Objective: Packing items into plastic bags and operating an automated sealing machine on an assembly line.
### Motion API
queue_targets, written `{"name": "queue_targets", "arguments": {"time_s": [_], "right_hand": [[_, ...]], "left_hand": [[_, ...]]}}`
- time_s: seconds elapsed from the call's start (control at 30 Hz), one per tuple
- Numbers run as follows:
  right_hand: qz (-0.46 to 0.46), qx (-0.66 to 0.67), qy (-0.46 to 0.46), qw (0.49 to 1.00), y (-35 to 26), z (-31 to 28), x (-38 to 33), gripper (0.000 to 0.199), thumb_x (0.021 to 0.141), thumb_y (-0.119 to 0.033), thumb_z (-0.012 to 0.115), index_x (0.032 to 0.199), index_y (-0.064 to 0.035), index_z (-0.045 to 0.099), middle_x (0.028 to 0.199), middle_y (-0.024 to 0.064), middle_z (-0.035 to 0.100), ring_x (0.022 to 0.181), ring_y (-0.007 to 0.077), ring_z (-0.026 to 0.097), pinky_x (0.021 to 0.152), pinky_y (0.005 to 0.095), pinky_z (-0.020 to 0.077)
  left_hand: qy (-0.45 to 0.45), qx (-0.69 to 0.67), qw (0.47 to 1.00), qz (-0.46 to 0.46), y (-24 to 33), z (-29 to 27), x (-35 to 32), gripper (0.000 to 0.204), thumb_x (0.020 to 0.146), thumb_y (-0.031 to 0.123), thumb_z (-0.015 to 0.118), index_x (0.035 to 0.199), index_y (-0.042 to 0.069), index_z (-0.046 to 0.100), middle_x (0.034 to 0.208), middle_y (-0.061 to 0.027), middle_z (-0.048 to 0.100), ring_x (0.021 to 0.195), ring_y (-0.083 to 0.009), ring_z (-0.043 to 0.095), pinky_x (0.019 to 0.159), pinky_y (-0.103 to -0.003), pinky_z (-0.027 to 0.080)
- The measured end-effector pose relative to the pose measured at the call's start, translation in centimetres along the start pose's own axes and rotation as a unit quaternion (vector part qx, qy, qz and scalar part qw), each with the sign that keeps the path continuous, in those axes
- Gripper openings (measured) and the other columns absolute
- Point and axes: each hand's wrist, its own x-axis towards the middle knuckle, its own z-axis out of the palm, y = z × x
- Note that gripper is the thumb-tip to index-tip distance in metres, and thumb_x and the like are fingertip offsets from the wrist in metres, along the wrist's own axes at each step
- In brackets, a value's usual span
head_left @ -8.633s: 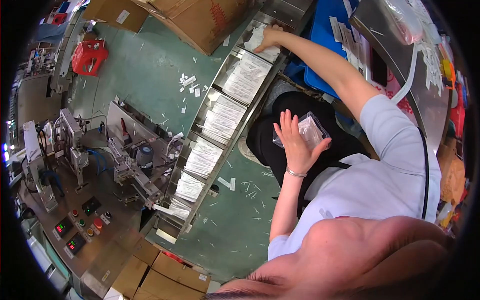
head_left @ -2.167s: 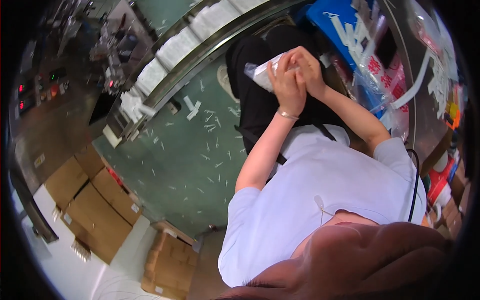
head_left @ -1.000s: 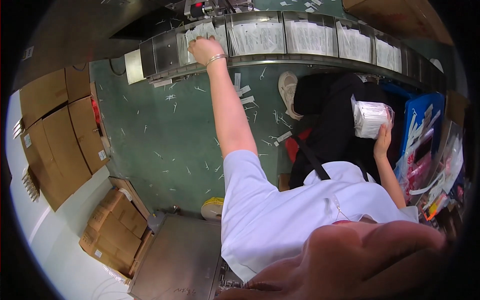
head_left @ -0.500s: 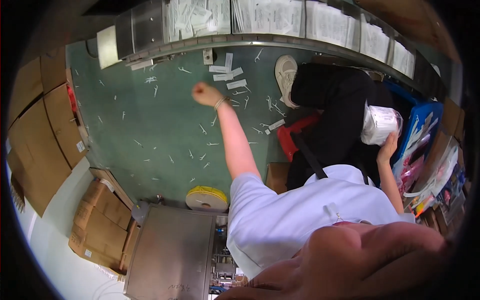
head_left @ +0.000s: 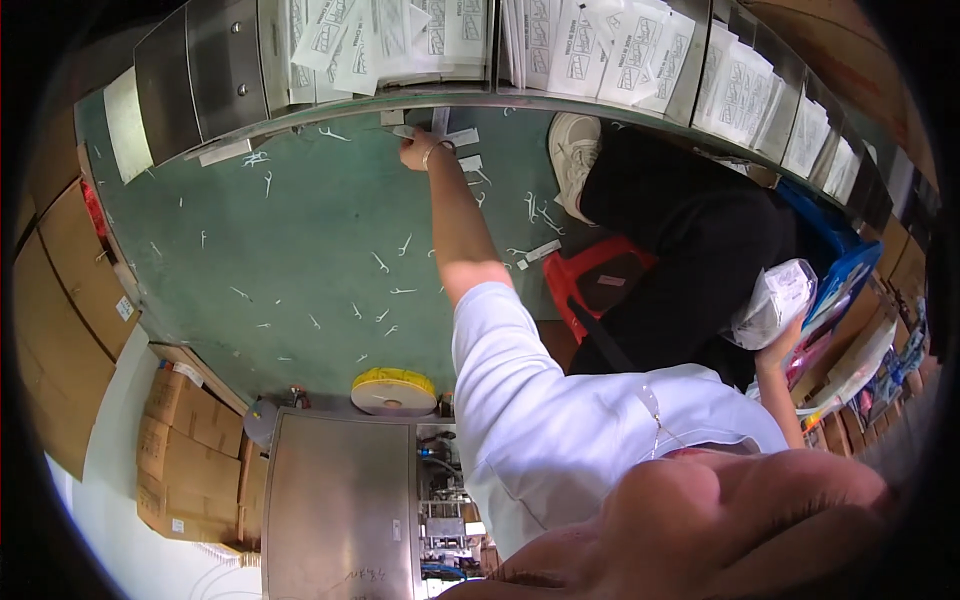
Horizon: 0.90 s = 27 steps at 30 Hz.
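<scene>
My left arm reaches out over the green floor (head_left: 320, 230). At its end my left hand (head_left: 415, 152) has its fingers closed at the edge of a small flat white packet (head_left: 404, 131). Beside that hand lie more white packets (head_left: 462, 137), and several small white plastic pieces (head_left: 404, 244) with forked ends are scattered over the floor. On the right, my right hand (head_left: 777, 348) holds a clear plastic bag (head_left: 775, 305) with white contents, near my knee; its fingers are partly hidden by the bag.
Along the far side runs a metal rack (head_left: 500, 95) with bins of printed white packets (head_left: 640, 50). A red stool (head_left: 570, 285) stands by my legs, a blue crate (head_left: 850, 265) at the right. Cardboard boxes (head_left: 190, 450), a metal cabinet (head_left: 340, 500) and a yellow-rimmed reel (head_left: 393, 392) are to the left.
My left hand has moved farther out to the packets on the floor and closed on one. My body leans forward, and the bag in my right hand has tilted and shifted lower in view.
</scene>
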Motion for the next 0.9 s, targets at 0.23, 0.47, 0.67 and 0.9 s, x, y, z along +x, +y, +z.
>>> {"name": "queue_targets", "arguments": {"time_s": [0.23, 0.47, 0.67, 0.9], "right_hand": [[-0.003, -0.014, 0.023, 1.0, 0.0, -0.3, -0.4, 0.048, 0.093, -0.032, 0.027, 0.128, 0.0007, 0.032, 0.127, 0.0119, 0.041, 0.115, 0.0226, 0.041, 0.099, 0.0335, 0.0284], [0.014, 0.006, 0.011, 1.0, 1.5, -1.7, 0.1, 0.047, 0.093, -0.032, 0.028, 0.127, 0.0001, 0.033, 0.126, 0.0117, 0.042, 0.114, 0.0221, 0.042, 0.098, 0.0335, 0.0301], [0.04, 0.052, 0.034, 0.997, 2.8, -3.0, -0.6, 0.047, 0.093, -0.032, 0.029, 0.127, 0.0001, 0.034, 0.126, 0.0116, 0.042, 0.113, 0.0219, 0.043, 0.098, 0.0335, 0.0308], [0.031, 0.051, 0.003, 0.998, 2.4, -2.6, -0.2, 0.055, 0.091, -0.04, 0.031, 0.131, -0.0013, 0.029, 0.13, 0.011, 0.039, 0.117, 0.0251, 0.04, 0.101, 0.0358, 0.0275]], "left_hand": [[-0.129, 0.197, 0.737, 0.634, -0.3, -0.9, -0.8, 0.027, 0.059, 0.024, 0.073, 0.073, 0.003, 0.063, 0.074, -0.013, 0.062, 0.072, -0.0313, 0.059, 0.066, -0.039, 0.049], [-0.158, 0.259, 0.826, 0.476, 0.7, 0.1, -1.0, 0.02, 0.061, 0.023, 0.071, 0.071, 0.008, 0.063, 0.082, -0.0118, 0.061, 0.084, -0.0304, 0.057, 0.072, -0.04, 0.046], [-0.397, 0.23, 0.817, 0.35, 0.1, -2.4, 1.0, 0.027, 0.057, 0.025, 0.074, 0.069, 0.004, 0.062, 0.071, -0.006, 0.06, 0.089, -0.0259, 0.052, 0.079, -0.041, 0.041], [-0.097, 0.443, 0.544, 0.706, -4.1, -4.5, -3.2, 0.023, 0.074, 0.022, 0.055, 0.094, 0.012, 0.057, 0.092, -0.0069, 0.054, 0.091, -0.0247, 0.048, 0.076, -0.037, 0.038]]}}
